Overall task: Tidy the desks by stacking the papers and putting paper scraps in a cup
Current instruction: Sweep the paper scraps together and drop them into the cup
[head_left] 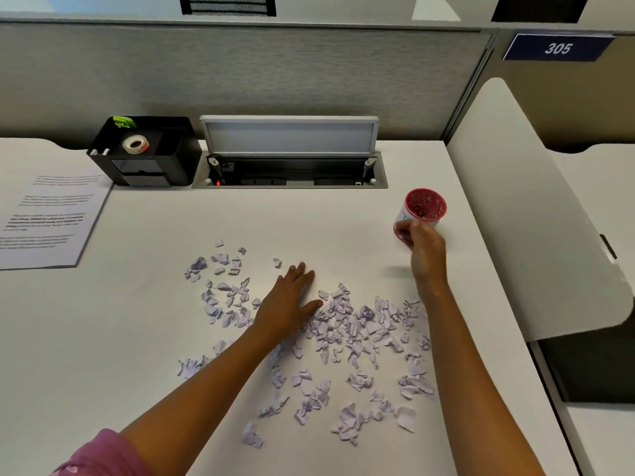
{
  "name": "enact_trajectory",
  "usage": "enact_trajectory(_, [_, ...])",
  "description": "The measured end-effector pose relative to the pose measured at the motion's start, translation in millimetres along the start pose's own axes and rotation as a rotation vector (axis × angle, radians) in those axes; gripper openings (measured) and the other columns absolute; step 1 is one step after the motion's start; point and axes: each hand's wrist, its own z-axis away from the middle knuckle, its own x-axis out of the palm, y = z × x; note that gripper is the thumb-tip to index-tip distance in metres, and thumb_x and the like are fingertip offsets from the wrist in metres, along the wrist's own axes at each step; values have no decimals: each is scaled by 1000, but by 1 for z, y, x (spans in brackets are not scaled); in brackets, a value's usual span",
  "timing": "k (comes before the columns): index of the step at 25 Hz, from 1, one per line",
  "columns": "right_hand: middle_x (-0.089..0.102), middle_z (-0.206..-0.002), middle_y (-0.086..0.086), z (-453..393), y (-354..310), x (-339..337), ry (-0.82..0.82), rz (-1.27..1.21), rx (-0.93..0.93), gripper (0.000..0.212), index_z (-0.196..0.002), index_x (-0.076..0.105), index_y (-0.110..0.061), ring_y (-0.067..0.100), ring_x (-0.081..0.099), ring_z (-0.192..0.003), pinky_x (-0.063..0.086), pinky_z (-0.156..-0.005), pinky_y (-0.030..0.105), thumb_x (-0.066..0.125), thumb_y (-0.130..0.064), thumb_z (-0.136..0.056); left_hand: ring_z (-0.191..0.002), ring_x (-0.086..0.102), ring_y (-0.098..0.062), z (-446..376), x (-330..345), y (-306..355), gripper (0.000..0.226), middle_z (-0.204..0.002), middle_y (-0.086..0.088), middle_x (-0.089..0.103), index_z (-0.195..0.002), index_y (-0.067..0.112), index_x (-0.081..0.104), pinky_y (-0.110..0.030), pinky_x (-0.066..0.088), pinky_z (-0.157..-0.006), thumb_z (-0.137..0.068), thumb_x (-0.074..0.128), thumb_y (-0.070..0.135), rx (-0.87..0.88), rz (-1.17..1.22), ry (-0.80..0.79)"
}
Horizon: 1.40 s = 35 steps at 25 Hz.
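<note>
White counter (137, 338), viewed from above.

Paper scraps (357, 328): pale lilac, torn and crumpled, some printed; scattered across centre and near right of counter, densest just right of centre.

Left hand (292, 300): fingers straight and together, palm down, resting flat among the scraps at centre. Pink sleeve (99, 455) at near left edge.

Right hand (421, 247): fingers curled round lower part of cup, to the right, beyond the scraps.

Cup (424, 209): paper, white outside with red rim and red interior, tilted with mouth towards the viewer; contents not discernible.

Printed sheet (51, 218): white, several blocks of text, lying flat at far left, apart from the scraps.

Black desk organiser (151, 156): far left of centre, against the partition; holds roll of clear tape (135, 145) and a green item (122, 121).

Cable-access box (290, 170): recessed in counter at far centre, lid raised; red indicator light inside, left end.

Grey fabric partition (240, 73) behind. Blue sign (556, 48) reading "305", far right.
</note>
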Motion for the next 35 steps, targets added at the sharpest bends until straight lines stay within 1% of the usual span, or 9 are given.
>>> enact_trajectory(3, [70, -105, -3, 42, 27, 0, -22, 271, 36, 27, -97, 70, -20, 9, 61, -99, 45, -86, 17, 44, -14, -101, -147, 24, -19, 9, -5, 0, 62, -159, 0, 29, -147, 22, 41, -35, 19, -120, -92, 62, 41, 55, -20, 174])
enact_trajectory(6, [63, -120, 5, 67, 50, -15, 166, 554, -8, 19, -111, 65, -14, 19, 56, -112, 46, -97, 29, 53, -12, -97, -149, 18, -26, 9, -5, -10, 65, -160, -7, 23, -147, 16, 39, -41, 17, -121, -92, 62, 41, 30, -36, 287])
enact_trajectory(8, [55, -135, 11, 72, 62, -29, 224, 713, 68, 29, -124, 59, -10, 29, 48, -126, 41, -106, 41, 57, -16, -96, -151, 5, -29, 3, -4, -15, 76, -163, -13, 9, -153, 12, 24, -42, 5, -121, -93, 57, 47, -75, -35, 199])
enact_trajectory(10, [41, -150, 15, 76, 69, -36, 174, 792, 173, 42, -137, 50, -8, 32, 33, -141, 28, -117, 46, 55, -21, -97, -151, 0, -32, -3, -4, -14, 81, -163, -17, 3, -155, 10, 15, -42, -1, -120, -95, 51, 51, -127, -46, 99])
enact_trajectory(14, [23, -160, 14, 89, 66, -22, 40, 757, 202, 50, -146, 40, -9, 30, 20, -148, 20, -121, 47, 51, -25, -101, -151, -4, -26, 0, -2, 8, 75, -164, -12, 0, -155, 8, 10, -38, 1, -121, -100, 41, 48, 20, 30, -91])
enact_trajectory(21, [26, -159, 11, 117, 60, 17, -139, 761, 128, 53, -149, 37, -9, 24, 26, -147, 22, -117, 31, 51, -28, -101, -150, 14, -19, 8, 13, 42, 71, -164, -4, 10, -157, 20, 11, -31, 18, -119, -99, 51, 33, 226, 124, -245])
enact_trajectory(29, [37, -153, 9, 121, 53, 23, -211, 970, 66, 46, -146, 44, -18, 25, 41, -138, 35, -109, 31, 53, -23, -101, -137, 44, -23, 29, 32, 40, 36, -154, -6, 39, -138, 17, 54, -35, 40, -109, -104, 44, 22, 304, -128, 12])
enact_trajectory(32, [49, -142, 10, 121, 49, 28, -155, 1147, -5, 39, -138, 53, -17, 25, 53, -125, 44, -98, 27, 50, -10, -100, -114, 64, -25, 30, 33, 42, 24, -137, -10, 58, -119, 12, 67, -33, 52, -96, -100, 53, 16, 311, -192, 73])
enact_trajectory(35, [63, -122, 9, 117, 52, 29, -110, 1151, -49, 30, -122, 65, -14, 22, 64, -107, 48, -84, 23, 52, -4, -98, -99, 69, -22, 26, 29, 39, 15, -115, -11, 69, -92, 8, 71, -31, 57, -84, -96, 56, 10, 324, -195, 70])
